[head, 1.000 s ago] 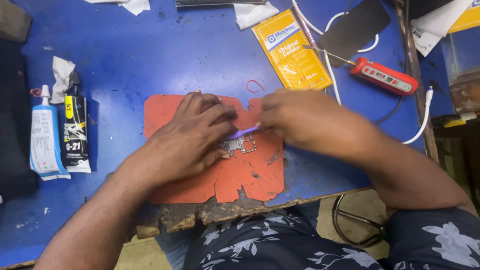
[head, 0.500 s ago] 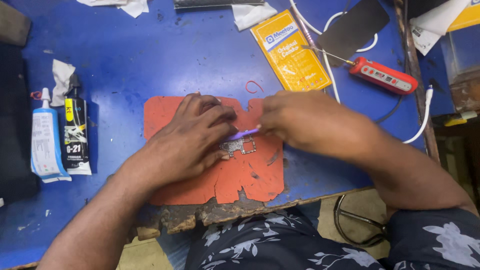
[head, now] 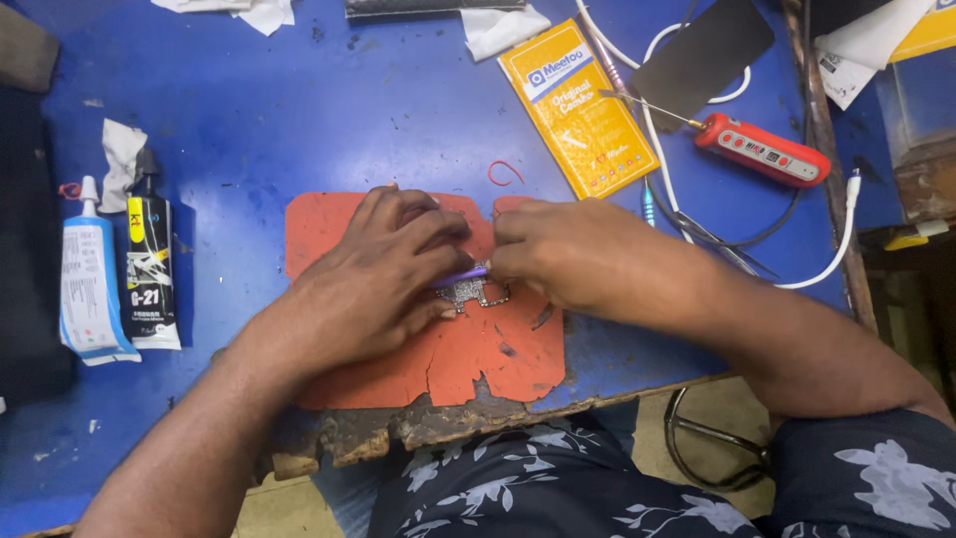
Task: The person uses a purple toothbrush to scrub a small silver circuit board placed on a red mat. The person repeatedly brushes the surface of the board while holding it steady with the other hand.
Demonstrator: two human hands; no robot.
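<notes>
Looking down through the head camera, I saw my left hand (head: pixel 373 289) pressed flat on the orange work mat (head: pixel 329 224), its fingers narrowed over a small circuit board (head: pixel 468 292) that lay just under their tips. My right hand (head: pixel 578 261) faced it, fingertips pinched shut on a slim purple tool (head: pixel 463 275) whose end reached across to the left fingers, directly above the board. I judged the step in hand to be fine work on the board itself, prying or scraping at a part while the left fingers pinned it. A next move would call for a steady pin and only slight pressure from the tool tip. Beyond the right knuckles lay a yellow packet (head: pixel 578 105) and a red soldering pen (head: pixel 762 149); well left of the left wrist lay two glue tubes (head: pixel 115 274) on the blue table (head: pixel 299 110).
</notes>
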